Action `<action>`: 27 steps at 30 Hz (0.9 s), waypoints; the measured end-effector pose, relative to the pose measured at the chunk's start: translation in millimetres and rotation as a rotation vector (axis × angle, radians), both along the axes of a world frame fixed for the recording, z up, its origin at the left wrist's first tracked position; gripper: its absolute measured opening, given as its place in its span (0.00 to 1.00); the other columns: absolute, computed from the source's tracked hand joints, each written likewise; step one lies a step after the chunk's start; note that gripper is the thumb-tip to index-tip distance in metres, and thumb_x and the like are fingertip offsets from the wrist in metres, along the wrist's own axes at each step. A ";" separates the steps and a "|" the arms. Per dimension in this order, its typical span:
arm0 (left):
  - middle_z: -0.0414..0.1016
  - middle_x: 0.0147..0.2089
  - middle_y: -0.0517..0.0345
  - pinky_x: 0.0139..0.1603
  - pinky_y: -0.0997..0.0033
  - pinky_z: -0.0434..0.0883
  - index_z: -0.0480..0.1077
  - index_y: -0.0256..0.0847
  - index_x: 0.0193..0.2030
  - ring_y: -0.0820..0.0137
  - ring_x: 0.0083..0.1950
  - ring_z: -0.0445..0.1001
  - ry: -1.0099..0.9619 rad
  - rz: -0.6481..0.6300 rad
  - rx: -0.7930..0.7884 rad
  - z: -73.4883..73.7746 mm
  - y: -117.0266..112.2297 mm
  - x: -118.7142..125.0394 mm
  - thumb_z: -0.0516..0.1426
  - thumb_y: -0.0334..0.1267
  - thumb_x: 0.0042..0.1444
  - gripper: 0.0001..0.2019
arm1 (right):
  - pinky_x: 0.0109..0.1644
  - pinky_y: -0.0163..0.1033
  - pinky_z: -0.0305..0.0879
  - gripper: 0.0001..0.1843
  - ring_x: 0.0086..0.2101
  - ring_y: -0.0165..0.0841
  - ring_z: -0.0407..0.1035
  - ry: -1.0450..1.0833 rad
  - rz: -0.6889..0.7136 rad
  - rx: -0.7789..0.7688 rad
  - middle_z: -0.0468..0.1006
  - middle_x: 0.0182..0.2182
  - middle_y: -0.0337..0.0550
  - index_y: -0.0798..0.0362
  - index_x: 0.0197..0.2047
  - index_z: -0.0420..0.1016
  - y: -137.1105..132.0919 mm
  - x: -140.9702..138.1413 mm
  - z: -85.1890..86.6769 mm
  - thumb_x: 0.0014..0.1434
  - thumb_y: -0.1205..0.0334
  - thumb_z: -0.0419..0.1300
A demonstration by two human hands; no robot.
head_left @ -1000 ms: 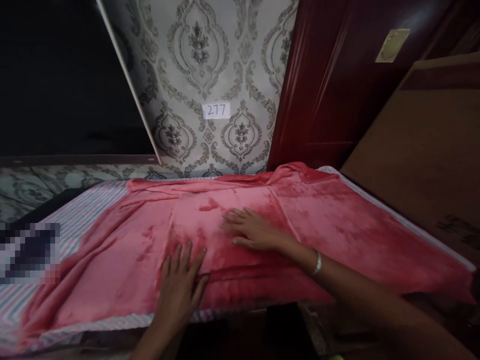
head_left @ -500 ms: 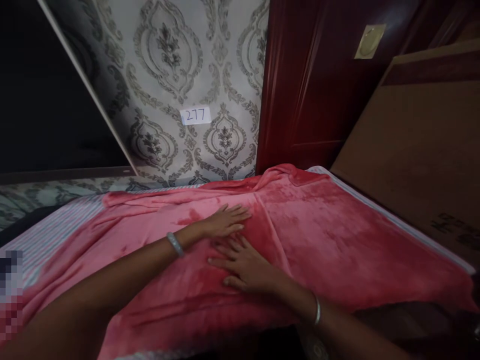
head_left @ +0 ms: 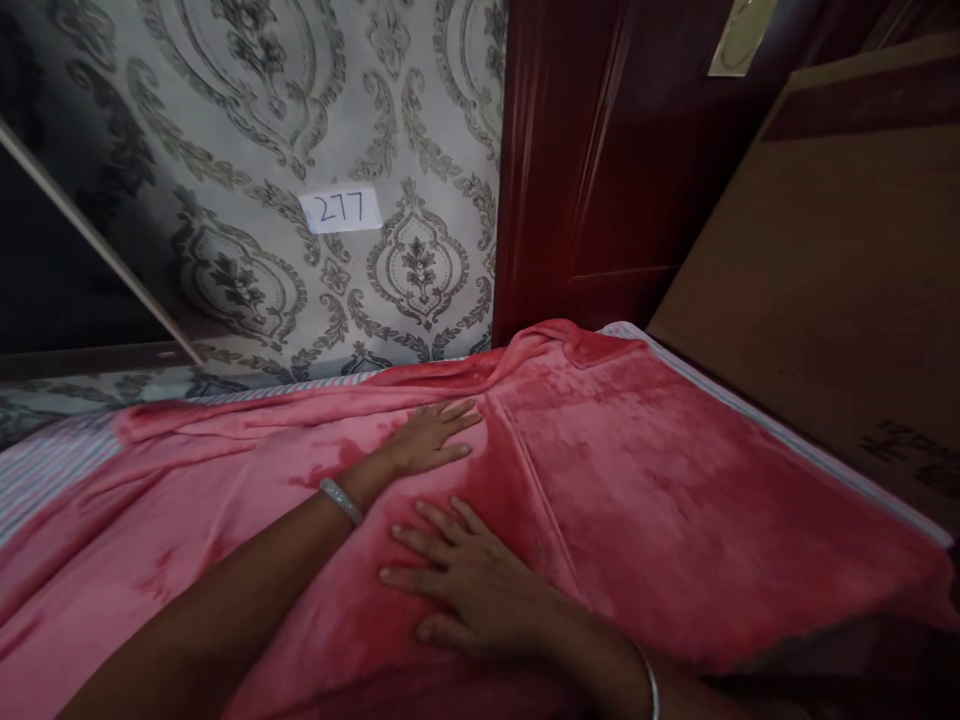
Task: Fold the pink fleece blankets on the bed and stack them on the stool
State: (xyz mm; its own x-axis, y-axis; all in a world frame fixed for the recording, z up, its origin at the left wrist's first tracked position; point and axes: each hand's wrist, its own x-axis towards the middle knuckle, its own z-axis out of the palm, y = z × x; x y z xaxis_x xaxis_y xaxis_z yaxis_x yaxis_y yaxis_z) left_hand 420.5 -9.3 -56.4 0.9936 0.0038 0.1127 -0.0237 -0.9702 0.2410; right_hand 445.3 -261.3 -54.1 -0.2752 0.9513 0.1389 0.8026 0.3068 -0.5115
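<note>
Pink-red plush blanket (head_left: 645,480) lay spread over a striped cloth (head_left: 52,470), in front of a patterned wall (head_left: 420,120). Long axis ran left to right across the view; left end went out of frame, right end tapered toward the lower right corner. Far edge faced the wall, bunched into soft folds, with a thicker roll near the dark red panel (head_left: 585,150). One raised ridge (head_left: 536,490) slanted from the far side down toward the lower right, just right of both hands.

Looks: short glossy pile, paler pink on the left, deeper red in brushed patches around the hands and on the right part; wrinkled at far left, flatter at right. Near edge by the right forearm was dark, probably hanging over, hard to be sure.

Left hand (head_left: 431,440) rested palm down on the blanket, fingers apart and pointing right, grey bangle (head_left: 341,501) at the wrist. Right hand (head_left: 484,585) lay nearer the wearer, flat, fingers fanned toward the upper left, silver bangle (head_left: 651,685) on that wrist. Hands near each other, not touching, neither gripping. Cardboard box (head_left: 817,280) stood beyond the right edge; paper label (head_left: 341,209) on wall read 277.
</note>
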 end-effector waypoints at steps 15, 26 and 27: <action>0.45 0.80 0.44 0.78 0.43 0.41 0.48 0.44 0.78 0.55 0.80 0.44 0.115 -0.007 0.110 28.2 -34.4 20.7 0.45 0.61 0.68 0.38 | 0.76 0.65 0.32 0.34 0.74 0.46 0.38 -0.146 -0.238 0.051 0.54 0.75 0.42 0.37 0.75 0.57 -33.1 22.2 5.6 0.70 0.39 0.54; 0.52 0.79 0.45 0.77 0.39 0.47 0.54 0.45 0.76 0.54 0.79 0.50 0.063 0.123 0.042 -0.8 -47.7 41.9 0.48 0.60 0.67 0.36 | 0.76 0.62 0.25 0.37 0.75 0.43 0.28 -0.066 -0.253 0.034 0.46 0.77 0.37 0.34 0.76 0.52 -35.3 23.6 -24.3 0.69 0.36 0.52; 0.52 0.78 0.45 0.77 0.39 0.47 0.55 0.45 0.76 0.54 0.79 0.51 0.051 0.123 0.045 -1.5 -48.2 40.2 0.48 0.60 0.67 0.35 | 0.76 0.62 0.25 0.37 0.75 0.43 0.28 -0.062 -0.250 0.036 0.45 0.77 0.37 0.35 0.76 0.52 -35.8 24.0 -23.8 0.70 0.37 0.53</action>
State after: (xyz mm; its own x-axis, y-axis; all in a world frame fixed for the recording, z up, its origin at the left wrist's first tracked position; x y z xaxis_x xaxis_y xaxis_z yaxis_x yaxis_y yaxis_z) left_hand 460.6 -57.5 -57.9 0.9904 0.1221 0.0652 0.1073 -0.9749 0.1950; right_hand 469.2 -297.1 -77.9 -0.0416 0.9856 0.1641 0.8852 0.1125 -0.4513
